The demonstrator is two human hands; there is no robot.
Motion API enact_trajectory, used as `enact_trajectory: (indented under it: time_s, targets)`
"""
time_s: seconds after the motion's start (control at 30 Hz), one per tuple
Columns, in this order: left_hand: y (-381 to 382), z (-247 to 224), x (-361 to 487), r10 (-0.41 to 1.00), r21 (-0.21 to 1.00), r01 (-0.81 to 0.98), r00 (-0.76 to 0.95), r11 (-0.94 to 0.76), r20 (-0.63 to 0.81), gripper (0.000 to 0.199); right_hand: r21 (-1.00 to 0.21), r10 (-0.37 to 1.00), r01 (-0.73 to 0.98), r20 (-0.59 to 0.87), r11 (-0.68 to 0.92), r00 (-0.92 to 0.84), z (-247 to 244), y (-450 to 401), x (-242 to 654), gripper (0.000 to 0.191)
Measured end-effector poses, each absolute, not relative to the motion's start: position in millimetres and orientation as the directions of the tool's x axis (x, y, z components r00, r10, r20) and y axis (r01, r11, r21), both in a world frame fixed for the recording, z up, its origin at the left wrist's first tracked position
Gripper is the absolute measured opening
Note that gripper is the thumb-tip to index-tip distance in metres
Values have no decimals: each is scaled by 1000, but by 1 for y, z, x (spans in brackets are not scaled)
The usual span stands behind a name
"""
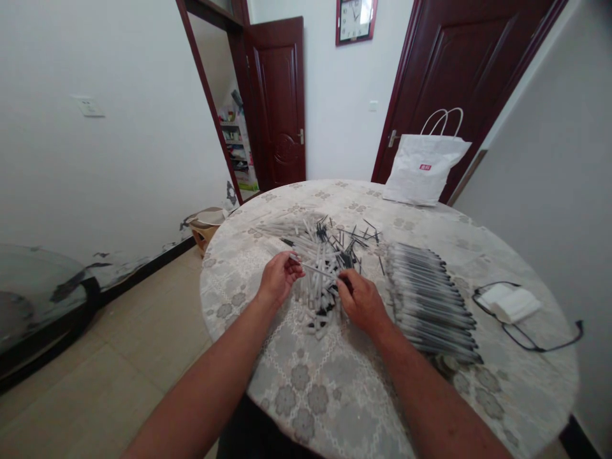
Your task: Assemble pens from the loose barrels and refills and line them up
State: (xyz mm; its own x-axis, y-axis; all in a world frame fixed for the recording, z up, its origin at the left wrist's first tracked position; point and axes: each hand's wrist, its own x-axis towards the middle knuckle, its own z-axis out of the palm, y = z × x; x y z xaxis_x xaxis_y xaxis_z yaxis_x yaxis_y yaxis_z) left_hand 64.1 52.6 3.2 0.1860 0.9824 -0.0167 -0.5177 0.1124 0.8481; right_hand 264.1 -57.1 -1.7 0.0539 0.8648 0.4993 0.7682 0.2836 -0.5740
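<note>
Between my two hands a thin, pale pen barrel spans above a loose pile of white and black pen parts. Its left end is pinched by my left hand, palm partly turned up. The fingers of my right hand close round its other end, where the tip is hidden. Under and beyond the hands lie white pen tubes and black caps. Thin black refills are scattered behind the right hand. A neat row of assembled-looking pens lies right of my right hand.
The round table has a patterned cloth. A white paper bag stands at its back right. Black-framed glasses and folded white tissue lie at the right. A stool is beyond the left edge.
</note>
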Motion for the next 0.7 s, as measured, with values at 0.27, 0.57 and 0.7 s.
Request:
enact_trajectory:
  time_s: [0.27, 0.57, 0.7]
  targets:
    - [48, -10, 57, 975, 849, -511, 220, 130, -17, 31, -561, 869, 783, 492, 267, 57, -5, -56, 264, 17]
    - [42, -7, 57, 967, 862, -492, 256, 122, 9, 33, -557, 874, 792, 481, 251, 61, -5, -56, 262, 17]
    - [43, -7, 56, 964, 848, -512, 264, 137, 4, 32, -555, 875, 794, 480, 250, 60, -5, -57, 262, 17]
